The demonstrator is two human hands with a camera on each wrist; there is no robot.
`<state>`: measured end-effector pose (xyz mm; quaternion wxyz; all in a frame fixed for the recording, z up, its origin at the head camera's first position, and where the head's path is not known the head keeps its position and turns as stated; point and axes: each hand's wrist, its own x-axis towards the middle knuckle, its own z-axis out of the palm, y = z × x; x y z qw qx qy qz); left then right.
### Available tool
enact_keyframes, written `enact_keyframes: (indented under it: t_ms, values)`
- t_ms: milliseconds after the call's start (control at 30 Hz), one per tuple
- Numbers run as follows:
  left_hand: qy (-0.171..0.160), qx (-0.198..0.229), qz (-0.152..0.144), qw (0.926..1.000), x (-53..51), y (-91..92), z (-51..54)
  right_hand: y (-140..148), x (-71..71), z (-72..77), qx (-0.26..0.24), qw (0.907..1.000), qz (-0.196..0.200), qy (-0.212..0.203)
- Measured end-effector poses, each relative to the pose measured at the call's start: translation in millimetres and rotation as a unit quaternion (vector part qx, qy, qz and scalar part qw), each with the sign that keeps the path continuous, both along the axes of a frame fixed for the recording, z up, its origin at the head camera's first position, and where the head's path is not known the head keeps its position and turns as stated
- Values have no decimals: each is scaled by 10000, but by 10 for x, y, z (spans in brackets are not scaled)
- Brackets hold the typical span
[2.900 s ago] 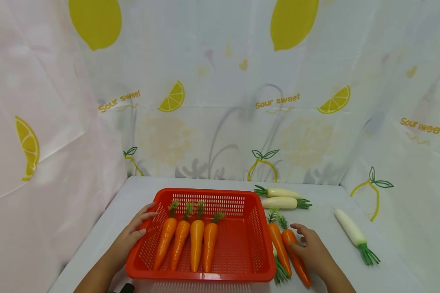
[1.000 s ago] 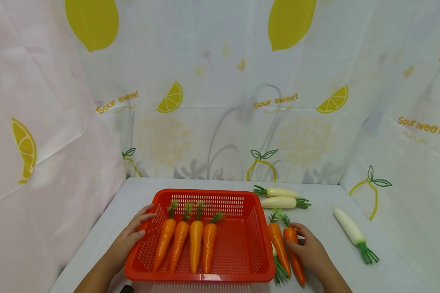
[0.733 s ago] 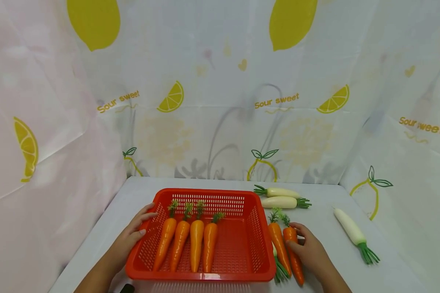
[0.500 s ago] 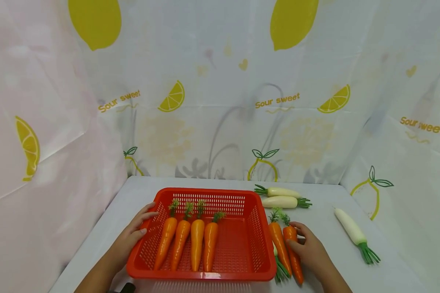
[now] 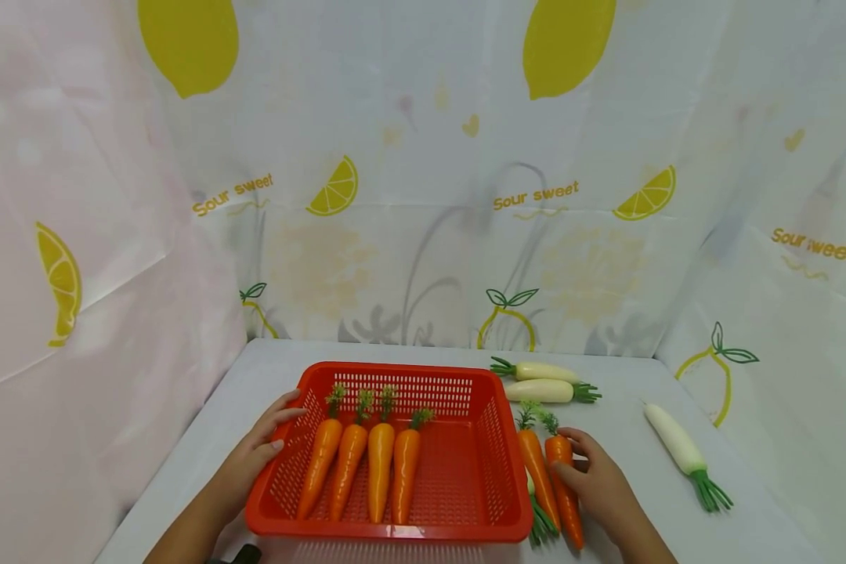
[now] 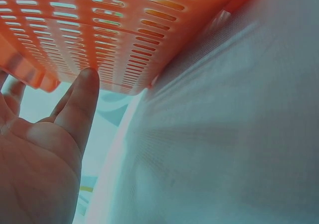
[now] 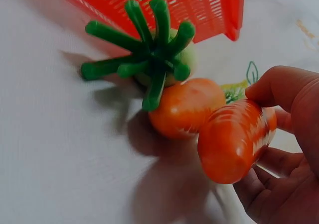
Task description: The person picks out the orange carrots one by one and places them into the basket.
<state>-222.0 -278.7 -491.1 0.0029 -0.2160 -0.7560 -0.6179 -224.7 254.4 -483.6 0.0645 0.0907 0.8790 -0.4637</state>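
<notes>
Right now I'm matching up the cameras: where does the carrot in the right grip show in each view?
Head: low, right of the red basket; the carrot is in the right grip.
Left wrist: not in it.
Right wrist: right of centre, the carrot with its tip toward the camera.
Shared landmark: the red basket, low in the head view, along the top in both wrist views.

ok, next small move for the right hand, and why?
Probably lift the held carrot toward the basket: the right hand pinches it, the left hand touches the basket, four carrots lie inside, and there's room to their right.
</notes>
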Motion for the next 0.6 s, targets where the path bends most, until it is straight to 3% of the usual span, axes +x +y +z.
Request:
enact_keyframes:
  t_ms: [600]
  values:
    - [19, -5, 25, 10000, -13, -8, -29, -72, 49, 132, -482, 9988, 2, 119]
